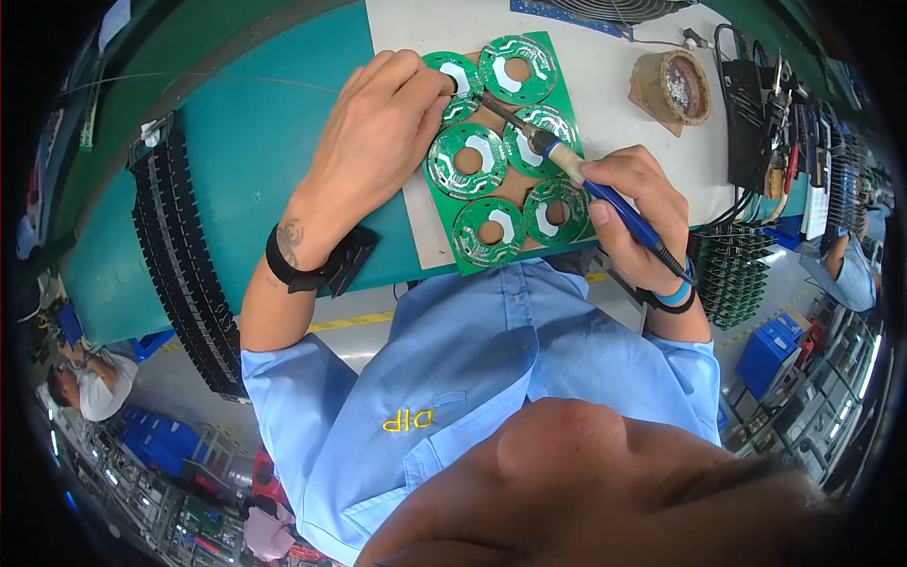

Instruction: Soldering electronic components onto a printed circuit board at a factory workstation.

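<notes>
Upper right, on the pale sheet [614,57]: a brown cup [650,83], round-mouthed and crusted, with silvery bits [678,81] inside, on a flat brown square [652,108]. Farther right, a black holder [744,156] crowded with hand tools [792,163]. On the floor at lower right, a blue crate [765,354], contents too small to tell.

Centre, on the same sheet: a green panel [455,187], flat and thin, with six round boards [504,80] in two columns, each pierced by a central hole and marked with white patches and shiny tracks. Left hand [383,118] above the upper-left board, with curled fingers pressed together on a thin wire [217,76] leading in from the left; exact pinching point hidden. Right hand [642,203] wrapped around the iron [569,159], pen-fashion: smooth blue handle, cream collar, slim dark metal tip close to the left fingertips; contact with the panel impossible to tell.

Along the left, across the teal tabletop [283,180], a ribbed black rack [179,227], long and bowed. At the top edge, a round wire grille [609,8]; at right, black cables [726,57] and tiered green boards [732,279]. In the way: left hand over part of the upper-left board, iron across the middle-right one, wearer's shadowed head [605,491] in the lower foreground.
</notes>
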Available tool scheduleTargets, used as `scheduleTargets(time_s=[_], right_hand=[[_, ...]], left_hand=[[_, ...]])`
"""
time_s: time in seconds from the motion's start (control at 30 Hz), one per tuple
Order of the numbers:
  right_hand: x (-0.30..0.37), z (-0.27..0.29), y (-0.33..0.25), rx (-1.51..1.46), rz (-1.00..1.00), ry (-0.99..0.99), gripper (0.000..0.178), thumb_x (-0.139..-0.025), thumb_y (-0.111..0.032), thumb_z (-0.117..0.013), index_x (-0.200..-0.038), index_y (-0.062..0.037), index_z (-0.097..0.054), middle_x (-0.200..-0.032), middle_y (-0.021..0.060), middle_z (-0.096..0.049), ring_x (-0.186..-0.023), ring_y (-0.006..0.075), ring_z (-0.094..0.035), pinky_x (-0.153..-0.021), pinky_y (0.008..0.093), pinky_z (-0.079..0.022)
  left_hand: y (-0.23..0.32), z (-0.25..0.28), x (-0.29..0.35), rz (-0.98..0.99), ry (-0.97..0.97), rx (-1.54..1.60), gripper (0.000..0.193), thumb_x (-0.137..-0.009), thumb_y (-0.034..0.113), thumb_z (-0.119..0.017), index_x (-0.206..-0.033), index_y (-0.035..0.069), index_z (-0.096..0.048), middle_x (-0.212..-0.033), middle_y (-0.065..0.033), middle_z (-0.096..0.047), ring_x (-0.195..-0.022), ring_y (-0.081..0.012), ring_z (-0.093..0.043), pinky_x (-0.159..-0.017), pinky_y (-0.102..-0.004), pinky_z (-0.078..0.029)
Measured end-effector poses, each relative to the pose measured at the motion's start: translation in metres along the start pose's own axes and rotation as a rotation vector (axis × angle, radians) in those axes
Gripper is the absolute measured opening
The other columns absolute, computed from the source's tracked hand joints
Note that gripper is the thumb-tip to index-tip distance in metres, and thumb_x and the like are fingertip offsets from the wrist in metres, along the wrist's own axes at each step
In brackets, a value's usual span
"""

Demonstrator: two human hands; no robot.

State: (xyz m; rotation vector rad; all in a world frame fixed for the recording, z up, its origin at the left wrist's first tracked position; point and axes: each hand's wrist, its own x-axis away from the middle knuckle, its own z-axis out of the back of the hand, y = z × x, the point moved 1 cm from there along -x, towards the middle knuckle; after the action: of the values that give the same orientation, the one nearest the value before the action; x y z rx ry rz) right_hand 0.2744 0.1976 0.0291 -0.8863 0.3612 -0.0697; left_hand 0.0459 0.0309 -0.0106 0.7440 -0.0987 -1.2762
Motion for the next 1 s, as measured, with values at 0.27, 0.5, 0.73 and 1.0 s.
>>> scheduleTargets(time_s=[0.27, 0.5, 0.73, 1.0], right_hand=[[-0.002, 0.002, 0.006, -0.062, -0.070, -0.049, 0.027, -0.092, -0.004, -0.064, -0.116, 0.0053, -0.066, -0.100, 0.0179, -0.071, -0.090, 0.0275, -0.064, -0.083, 0.0366, -0.050], [0.001, 0.007, 0.018, -0.220, -0.215, -0.056, 0.028, -0.095, -0.007, -0.063, -0.120, 0.0045, -0.066, -0.103, 0.0182, -0.071, -0.098, 0.0261, -0.064, -0.091, 0.0376, -0.049], [0.001, 0.007, 0.021, -0.248, -0.203, -0.062, 0.028, -0.096, -0.009, -0.064, -0.121, 0.0044, -0.066, -0.105, 0.0185, -0.072, -0.099, 0.0261, -0.064, -0.092, 0.0380, -0.048], [0.001, 0.009, 0.020, -0.208, -0.194, -0.073, 0.028, -0.096, -0.008, -0.064, -0.120, 0.0045, -0.067, -0.104, 0.0184, -0.072, -0.098, 0.0266, -0.064, -0.091, 0.0378, -0.048]], left_hand=[[-0.001, -0.001, 0.001, -0.004, -0.007, 0.002, 0.009, -0.084, 0.000, -0.069, -0.093, 0.002, -0.065, -0.088, -0.0104, -0.058, -0.089, -0.0308, -0.060, -0.080, -0.0417, -0.050], [0.000, -0.003, 0.001, -0.015, -0.004, 0.005, 0.010, -0.084, -0.001, -0.070, -0.093, 0.002, -0.065, -0.088, -0.0105, -0.057, -0.089, -0.0311, -0.060, -0.079, -0.0419, -0.050], [-0.001, -0.005, 0.000, -0.028, -0.008, 0.001, 0.011, -0.083, -0.001, -0.070, -0.093, 0.002, -0.066, -0.088, -0.0102, -0.057, -0.089, -0.0308, -0.059, -0.078, -0.0419, -0.049], [0.002, -0.004, 0.000, -0.040, 0.011, -0.010, 0.011, -0.082, -0.002, -0.070, -0.092, 0.002, -0.066, -0.088, -0.0098, -0.057, -0.089, -0.0302, -0.059, -0.078, -0.0413, -0.049]])
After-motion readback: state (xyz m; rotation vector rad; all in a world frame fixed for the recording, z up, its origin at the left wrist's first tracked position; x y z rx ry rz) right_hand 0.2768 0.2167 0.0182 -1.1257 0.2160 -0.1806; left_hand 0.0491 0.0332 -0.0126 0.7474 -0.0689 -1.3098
